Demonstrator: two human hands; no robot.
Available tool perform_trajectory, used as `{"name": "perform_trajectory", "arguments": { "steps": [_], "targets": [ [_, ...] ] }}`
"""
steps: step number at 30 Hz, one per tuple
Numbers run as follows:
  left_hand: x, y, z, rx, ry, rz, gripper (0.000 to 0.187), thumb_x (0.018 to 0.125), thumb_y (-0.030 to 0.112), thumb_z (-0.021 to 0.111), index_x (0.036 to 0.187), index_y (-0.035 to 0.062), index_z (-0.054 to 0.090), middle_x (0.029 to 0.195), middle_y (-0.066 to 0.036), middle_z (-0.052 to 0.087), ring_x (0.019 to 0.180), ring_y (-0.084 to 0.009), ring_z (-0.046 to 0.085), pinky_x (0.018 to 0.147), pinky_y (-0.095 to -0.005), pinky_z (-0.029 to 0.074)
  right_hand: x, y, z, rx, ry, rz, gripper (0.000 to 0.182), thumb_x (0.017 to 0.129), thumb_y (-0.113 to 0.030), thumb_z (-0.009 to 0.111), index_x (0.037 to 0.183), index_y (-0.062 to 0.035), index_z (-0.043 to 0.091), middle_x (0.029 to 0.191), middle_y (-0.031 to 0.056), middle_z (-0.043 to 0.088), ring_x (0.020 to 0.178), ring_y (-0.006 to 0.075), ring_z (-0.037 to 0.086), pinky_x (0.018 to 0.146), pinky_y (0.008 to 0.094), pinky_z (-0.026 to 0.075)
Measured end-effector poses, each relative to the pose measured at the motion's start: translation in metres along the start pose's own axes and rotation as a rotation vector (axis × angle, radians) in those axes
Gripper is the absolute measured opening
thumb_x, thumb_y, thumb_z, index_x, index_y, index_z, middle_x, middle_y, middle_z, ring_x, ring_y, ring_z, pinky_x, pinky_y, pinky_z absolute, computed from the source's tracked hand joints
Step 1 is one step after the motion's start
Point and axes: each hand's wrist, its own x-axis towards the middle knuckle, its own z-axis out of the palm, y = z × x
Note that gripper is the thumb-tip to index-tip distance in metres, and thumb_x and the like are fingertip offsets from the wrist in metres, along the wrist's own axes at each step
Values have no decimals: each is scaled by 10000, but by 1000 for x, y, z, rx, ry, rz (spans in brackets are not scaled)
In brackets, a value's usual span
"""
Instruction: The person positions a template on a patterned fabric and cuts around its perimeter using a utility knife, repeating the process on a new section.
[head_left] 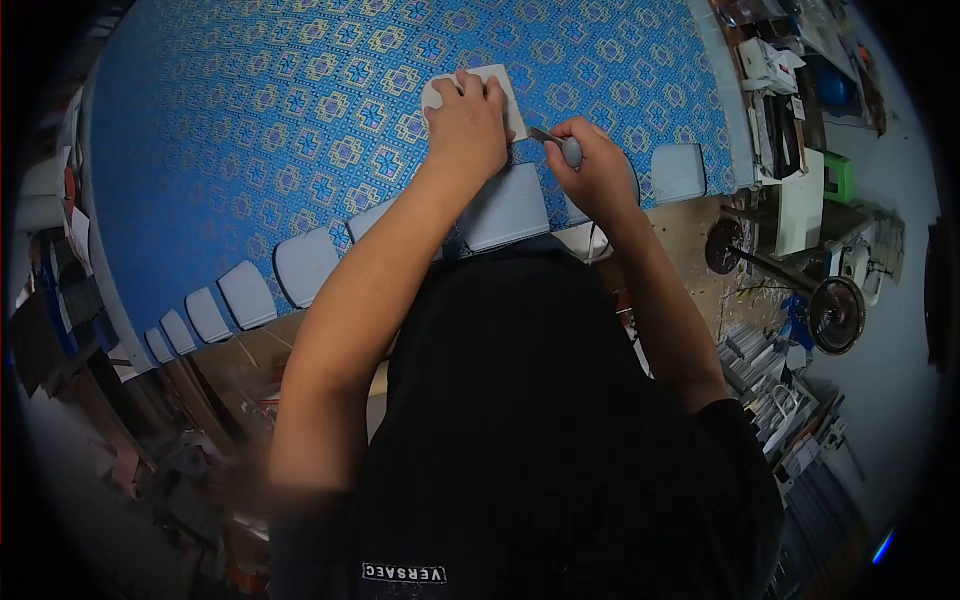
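Note:
My left hand (pixel 468 125) bears down on a cream, flat piece with rounded corners (pixel 493 76), its fingers bent and slightly spread over the top. In my right hand (pixel 598 172) is a small knife (pixel 571 152) with a grey, rounded handle, gripped by thumb and fingers. Its short dark blade points left and meets or nearly meets the right edge of the cream piece. Both hands are over a blue cloth (pixel 330 110) with a gold pattern. Just below them lies a grey piece (pixel 512 205) at the near edge.
Several grey, round-cornered pieces (pixel 307 268) line the cloth's near edge, another grey piece (pixel 678 172) among them at right. A green stool (pixel 840 178), a round metal disc (pixel 837 314) and stacked strips (pixel 750 358) stand to the right. Clutter also lies beyond the table's left side.

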Motion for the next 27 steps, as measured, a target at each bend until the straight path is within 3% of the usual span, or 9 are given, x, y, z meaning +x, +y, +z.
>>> {"name": "perform_trajectory", "arguments": {
  "steps": [12,18,20,27],
  "targets": [
    [0,0,0,-28,0,-7,783,923,466,718,1538,81,424,1536,-258,416,1342,-501,440,908,-517,593,1,2,-1,13,-13,-9,158,921,-143,720,1035,-62,648,938,147,696,845,335,695,736,410,546],
    [0,1,-2,-39,-14,-9,782,925,469,713,1536,76,422,1532,-258,412,1348,-505,430,931,-529,578,5,-1,-3,67,-110,99,172,932,-173,721,1049,-94,622,908,155,717,801,341,717,694,399,547],
    [0,0,-4,-54,-23,-5,780,923,471,715,1530,75,428,1529,-261,410,1344,-505,430,929,-529,579,7,-2,-1,73,-78,87,194,889,-122,740,1009,-92,590,835,185,717,781,421,708,630,474,541],
    [0,-1,-1,-42,12,8,770,916,470,721,1510,66,444,1496,-263,433,1310,-500,457,895,-514,596,8,-1,1,60,-65,87,201,884,-120,739,1012,-94,587,815,191,708,762,429,700,609,471,533]
  ]
}}
